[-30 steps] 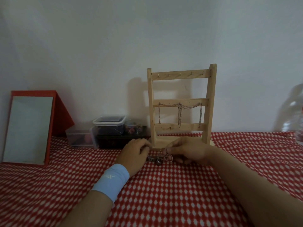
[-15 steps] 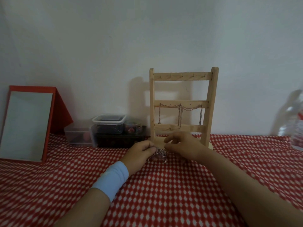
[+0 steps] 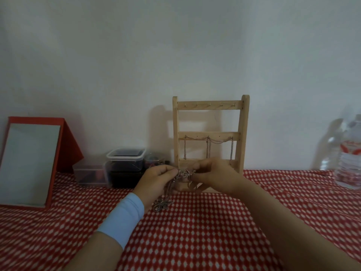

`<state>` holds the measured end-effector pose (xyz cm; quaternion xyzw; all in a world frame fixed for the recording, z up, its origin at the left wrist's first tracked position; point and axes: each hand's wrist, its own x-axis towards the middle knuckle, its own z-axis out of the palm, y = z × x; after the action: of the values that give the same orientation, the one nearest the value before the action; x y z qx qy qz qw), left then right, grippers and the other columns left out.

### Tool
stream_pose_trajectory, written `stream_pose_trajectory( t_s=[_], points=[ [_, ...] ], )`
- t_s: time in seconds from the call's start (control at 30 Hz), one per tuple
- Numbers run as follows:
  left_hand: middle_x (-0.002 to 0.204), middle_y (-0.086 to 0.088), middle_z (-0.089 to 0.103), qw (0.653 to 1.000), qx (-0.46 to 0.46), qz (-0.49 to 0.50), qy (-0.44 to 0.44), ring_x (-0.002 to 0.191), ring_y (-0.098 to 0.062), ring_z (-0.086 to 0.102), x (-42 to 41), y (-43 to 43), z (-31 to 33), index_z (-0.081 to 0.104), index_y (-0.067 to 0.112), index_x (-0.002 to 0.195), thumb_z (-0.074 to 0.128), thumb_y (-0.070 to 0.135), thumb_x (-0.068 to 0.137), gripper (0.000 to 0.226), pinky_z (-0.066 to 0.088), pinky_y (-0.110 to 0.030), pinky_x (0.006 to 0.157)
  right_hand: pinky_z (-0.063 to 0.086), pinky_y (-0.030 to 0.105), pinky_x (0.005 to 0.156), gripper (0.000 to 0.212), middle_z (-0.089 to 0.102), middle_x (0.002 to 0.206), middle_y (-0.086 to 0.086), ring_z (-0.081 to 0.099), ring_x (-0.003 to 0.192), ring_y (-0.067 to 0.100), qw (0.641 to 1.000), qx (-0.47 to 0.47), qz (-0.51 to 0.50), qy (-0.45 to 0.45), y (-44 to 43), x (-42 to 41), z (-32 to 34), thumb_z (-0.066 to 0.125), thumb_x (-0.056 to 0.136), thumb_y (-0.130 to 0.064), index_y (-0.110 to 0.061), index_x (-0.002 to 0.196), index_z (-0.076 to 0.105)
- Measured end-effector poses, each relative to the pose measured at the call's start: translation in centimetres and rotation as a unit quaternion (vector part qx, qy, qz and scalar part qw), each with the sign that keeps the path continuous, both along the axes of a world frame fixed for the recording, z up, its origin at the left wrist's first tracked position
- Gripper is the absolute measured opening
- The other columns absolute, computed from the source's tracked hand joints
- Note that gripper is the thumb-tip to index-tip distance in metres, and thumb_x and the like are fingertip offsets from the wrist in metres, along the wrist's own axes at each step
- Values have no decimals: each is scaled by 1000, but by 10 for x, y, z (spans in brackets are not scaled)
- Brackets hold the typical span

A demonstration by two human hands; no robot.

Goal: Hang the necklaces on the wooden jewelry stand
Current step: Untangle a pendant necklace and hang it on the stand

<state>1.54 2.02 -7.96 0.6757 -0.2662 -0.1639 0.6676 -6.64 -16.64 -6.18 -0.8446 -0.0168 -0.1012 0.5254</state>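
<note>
A wooden jewelry stand with three rungs stands against the wall on the red checked cloth. Silver chains hang from its middle rung; the top rung's hooks are bare. In front of the stand's base, my left hand and my right hand both pinch a tangled silver necklace between them. Its chain droops down and the pendant touches the cloth below my left hand. A light blue wristband sits on my left wrist.
A red-framed mirror leans at the left. Clear plastic boxes and a small jar sit left of the stand. A plastic water bottle stands at the right edge.
Both hands have lifted the necklace off the cloth, so the chain now hangs with its pendant trailing below. The view has tilted upward.
</note>
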Motion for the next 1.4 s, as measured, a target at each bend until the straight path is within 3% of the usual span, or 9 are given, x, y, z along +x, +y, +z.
stream_pose_trajectory(
  t_s=[0.17, 0.4, 0.5, 0.6, 0.77, 0.93, 1.1, 1.2, 1.4],
  points=[
    [82, -3, 76, 961, 210, -10, -180, 61, -21, 62, -1, 11, 20, 70, 15, 90, 56, 23, 97, 18, 54, -32, 62, 62, 29, 82, 21, 78, 102, 1, 76, 91, 12, 993, -112, 23, 34, -4, -2, 27, 57, 103, -13, -18, 117, 72],
    [86, 1, 73, 899, 376, -60, -219, 78, -14, 67, 1, 7, 49, 68, 18, 93, 56, 24, 94, 13, 54, -28, 74, 51, 25, 58, 22, 70, 81, -2, 68, 64, 13, 961, -268, 28, 65, 4, 10, 59, 47, 107, -27, -18, 101, 66],
    [87, 4, 68, 910, 327, -81, -242, 87, -14, 64, 4, -3, 72, 65, 27, 88, 64, 26, 86, 2, 50, -26, 79, 54, 29, 61, 29, 74, 79, 1, 69, 64, 17, 969, -240, 40, 47, 4, 12, 75, 44, 108, -33, -16, 96, 64],
    [106, -8, 74, 956, 206, -132, -164, 102, -24, 69, 6, -16, 91, 67, 25, 107, 66, 28, 90, 18, 54, -38, 94, 51, 28, 56, 34, 71, 70, 0, 65, 58, 15, 975, -218, 29, 14, 1, 12, 90, 46, 107, -38, -15, 92, 64],
    [96, -10, 76, 969, 159, -137, -131, 88, -22, 72, 15, -27, 109, 65, 8, 107, 59, 11, 96, 13, 58, -34, 85, 47, 28, 50, 48, 55, 59, 3, 53, 47, 16, 992, -115, -10, -57, -9, 10, 102, 44, 107, -42, -10, 73, 54],
    [87, -2, 73, 972, 120, -171, -103, 86, -19, 66, 20, -32, 117, 69, 12, 102, 55, 15, 97, 15, 56, -40, 89, 49, 30, 51, 49, 54, 59, 3, 54, 50, 19, 996, 46, -19, -77, -14, 12, 93, 45, 105, -46, -5, 82, 56],
    [97, 6, 74, 961, 138, -180, -158, 95, -8, 68, 24, -40, 100, 72, 20, 106, 64, 13, 92, 18, 51, -21, 83, 57, 35, 60, 31, 67, 71, 8, 65, 64, 22, 995, 56, 19, -83, -17, 12, 90, 66, 98, -18, -12, 76, 45],
    [100, 3, 75, 962, 137, -156, -178, 99, -12, 68, 31, -40, 90, 73, 17, 104, 66, 12, 90, 16, 52, -24, 90, 62, 37, 67, 29, 69, 69, 5, 69, 66, 21, 996, 54, 19, -71, -21, 13, 84, 66, 97, -9, -13, 81, 42],
    [102, -8, 75, 970, 96, -169, -145, 100, -23, 70, 37, -34, 79, 71, 12, 106, 65, 1, 88, 22, 54, -35, 93, 55, 35, 55, 27, 56, 63, 4, 60, 55, 21, 992, 86, -38, -87, -31, 12, 82, 63, 99, -8, -14, 83, 42]
  ],
)
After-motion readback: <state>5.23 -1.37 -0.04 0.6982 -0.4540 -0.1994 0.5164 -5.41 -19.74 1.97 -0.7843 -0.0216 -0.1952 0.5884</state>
